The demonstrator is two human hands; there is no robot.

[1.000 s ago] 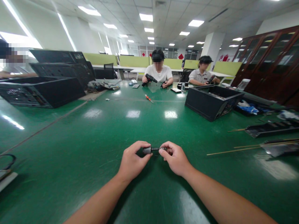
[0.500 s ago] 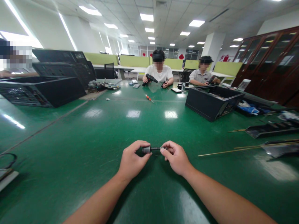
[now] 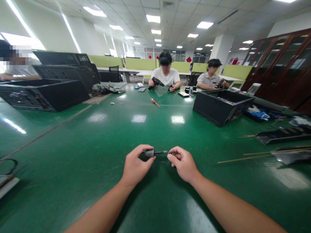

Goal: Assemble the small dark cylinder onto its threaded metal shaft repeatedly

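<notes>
Head view: shafted metal cylinder (image 3: 150, 153) in left hand (image 3: 136, 165)

Held near centre, over green tabletop (image 3: 136, 136). Left hand pinches its thick end; right hand (image 3: 182, 164) pinches a partly hidden metal piece (image 3: 172, 154) just beside the shaft tip (image 3: 165, 152). Orange-handled screwdriver (image 3: 154, 101) lies far centre; black computer case (image 3: 211, 110), far right

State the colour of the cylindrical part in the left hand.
The cylindrical part is grey, seen in the head view.

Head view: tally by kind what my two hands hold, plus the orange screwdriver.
Shafted cylinder, in left hand: 1
Small piece, partly hidden in right hand: 1
Screwdriver: 1
Total: 3
</notes>
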